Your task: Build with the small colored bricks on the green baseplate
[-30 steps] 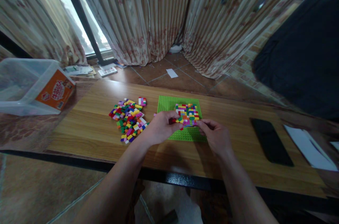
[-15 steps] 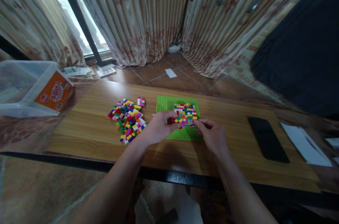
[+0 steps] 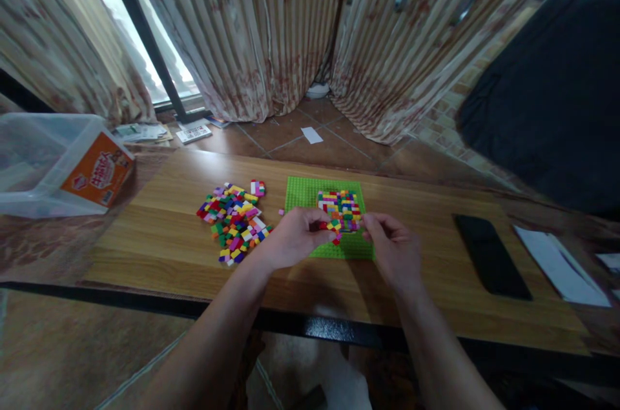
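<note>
A green studded baseplate (image 3: pixel 300 187) lies on the wooden table, bearing a block of many-coloured toy bricks (image 3: pixel 340 205). My left hand (image 3: pixel 301 235) is closed on a small cluster of joined toy bricks (image 3: pixel 334 227), yellow, green, red and pink, held over the block's near edge. On the other side, my right hand (image 3: pixel 393 245) is by the block's near right corner, thumb and fingertips pinched together. Whatever is between those fingertips, if anything, is too small to make out. A loose heap of toy bricks (image 3: pixel 237 219) lies left of the plate.
A small pink brick (image 3: pixel 281 212) and a joined white, pink and red piece (image 3: pixel 258 188) lie near the heap. A clear plastic bin (image 3: pixel 53 158) stands at the far left. To the right are a black phone (image 3: pixel 491 256) and white papers (image 3: pixel 562 265).
My left hand has drawn the brick cluster slightly toward me, off the block's near edge. My right hand has shifted a little to the right, away from the cluster.
</note>
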### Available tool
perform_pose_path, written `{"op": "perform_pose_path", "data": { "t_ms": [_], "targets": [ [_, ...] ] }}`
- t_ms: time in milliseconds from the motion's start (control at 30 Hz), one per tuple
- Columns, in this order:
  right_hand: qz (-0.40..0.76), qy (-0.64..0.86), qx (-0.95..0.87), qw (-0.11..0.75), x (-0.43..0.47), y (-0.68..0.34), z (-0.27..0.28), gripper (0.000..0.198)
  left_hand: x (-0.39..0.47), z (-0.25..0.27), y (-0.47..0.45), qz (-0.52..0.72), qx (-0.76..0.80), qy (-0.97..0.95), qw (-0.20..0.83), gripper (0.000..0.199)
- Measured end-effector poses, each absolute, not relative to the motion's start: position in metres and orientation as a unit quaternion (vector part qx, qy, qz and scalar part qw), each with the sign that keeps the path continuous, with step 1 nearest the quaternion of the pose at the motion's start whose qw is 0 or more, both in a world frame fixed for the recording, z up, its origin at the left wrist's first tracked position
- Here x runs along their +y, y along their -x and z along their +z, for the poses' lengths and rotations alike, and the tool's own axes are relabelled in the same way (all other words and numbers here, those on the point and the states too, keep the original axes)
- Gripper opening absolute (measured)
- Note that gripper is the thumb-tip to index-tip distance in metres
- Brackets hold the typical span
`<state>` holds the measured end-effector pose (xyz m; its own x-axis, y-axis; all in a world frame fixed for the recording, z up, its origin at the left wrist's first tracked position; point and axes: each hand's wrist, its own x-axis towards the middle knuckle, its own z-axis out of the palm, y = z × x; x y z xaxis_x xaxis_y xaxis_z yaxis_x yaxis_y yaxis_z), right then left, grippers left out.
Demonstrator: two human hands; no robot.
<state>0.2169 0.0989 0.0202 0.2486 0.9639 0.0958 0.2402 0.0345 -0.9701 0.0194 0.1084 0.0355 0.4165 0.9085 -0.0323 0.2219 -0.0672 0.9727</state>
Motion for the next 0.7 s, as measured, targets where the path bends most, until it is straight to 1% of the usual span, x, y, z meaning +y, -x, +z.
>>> {"op": "perform_pose_path", "data": {
  "t_ms": [133, 267, 433, 700],
  "targets": [
    [0.41, 0.515, -0.568, 0.495, 0.088, -0.203, 0.026, 0.02, 0.107, 0.037, -0.021, 0.321, 0.423, -0.655, 0.538, 0.021],
    [0.422, 0.508, -0.579, 0.479, 0.086, -0.2, 0.025, 0.014, 0.107, 0.038, -0.022, 0.327, 0.42, -0.655, 0.535, 0.024],
    [0.454, 0.499, -0.555, 0.487, 0.086, -0.202, 0.027, 0.014, 0.106, 0.04, -0.022, 0.351, 0.41, -0.651, 0.534, 0.027],
    [0.461, 0.508, -0.561, 0.464, 0.084, -0.204, 0.034, 0.017, 0.104, 0.045, -0.027, 0.375, 0.385, -0.662, 0.523, 0.018]
  ]
}}
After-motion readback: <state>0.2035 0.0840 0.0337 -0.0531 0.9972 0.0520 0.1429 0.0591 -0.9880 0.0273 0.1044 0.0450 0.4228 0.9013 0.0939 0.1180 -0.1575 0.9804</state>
